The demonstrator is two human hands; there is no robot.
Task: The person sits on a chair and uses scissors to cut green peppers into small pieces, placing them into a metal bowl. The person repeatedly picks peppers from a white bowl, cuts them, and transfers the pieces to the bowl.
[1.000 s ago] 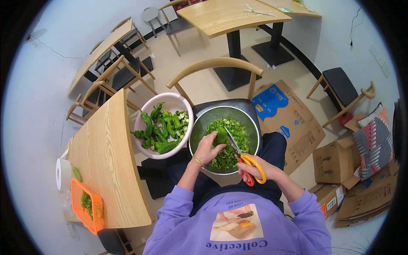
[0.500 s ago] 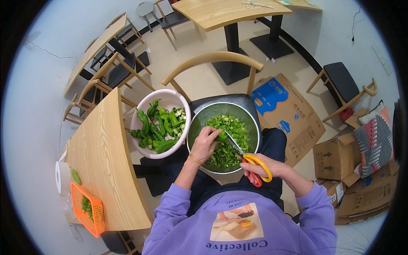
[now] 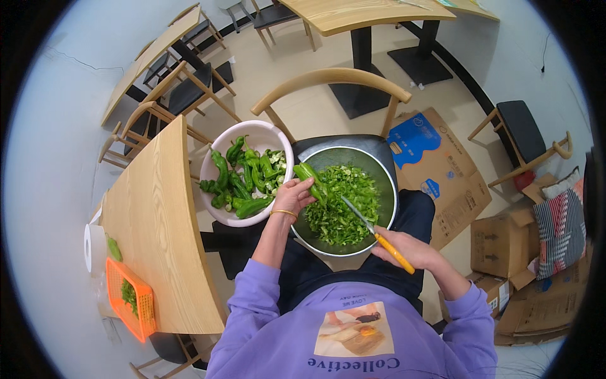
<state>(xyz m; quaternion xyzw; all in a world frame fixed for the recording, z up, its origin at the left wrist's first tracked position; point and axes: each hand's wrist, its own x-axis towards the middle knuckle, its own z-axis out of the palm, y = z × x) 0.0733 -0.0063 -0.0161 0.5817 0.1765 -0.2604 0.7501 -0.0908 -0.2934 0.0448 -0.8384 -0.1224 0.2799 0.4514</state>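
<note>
In the fingers of my left hand [image 3: 292, 198] is a green pepper [image 3: 308, 175], slanting over the left side of a round mesh colander [image 3: 341, 156]. My right hand [image 3: 410, 247] grips scissors [image 3: 392, 251] with an orange-yellow handle over the colander's lower right rim. Their blades look closed together, and the tip lies just right of the pepper, apart from it. Beneath both hands, chopped green pepper [image 3: 350, 211] fills much of the colander. Left of it, a pale pink basin [image 3: 218, 144] holds several whole peppers [image 3: 221, 167] and some whitish pepper cores [image 3: 276, 159].
A wooden chair [image 3: 331, 74] with a dark seat supports the colander in front of me. To the left, a wooden table [image 3: 154, 234] carries an orange basket [image 3: 136, 303]. Flattened cardboard [image 3: 451, 183] covers floor at right, near cardboard boxes [image 3: 502, 243] and a patterned cushion [image 3: 558, 234].
The pepper has swung from between the scissor blades to the left, its length now visible. The scissors have come away from it and turned; their handles were spread before. The view has shifted slightly.
</note>
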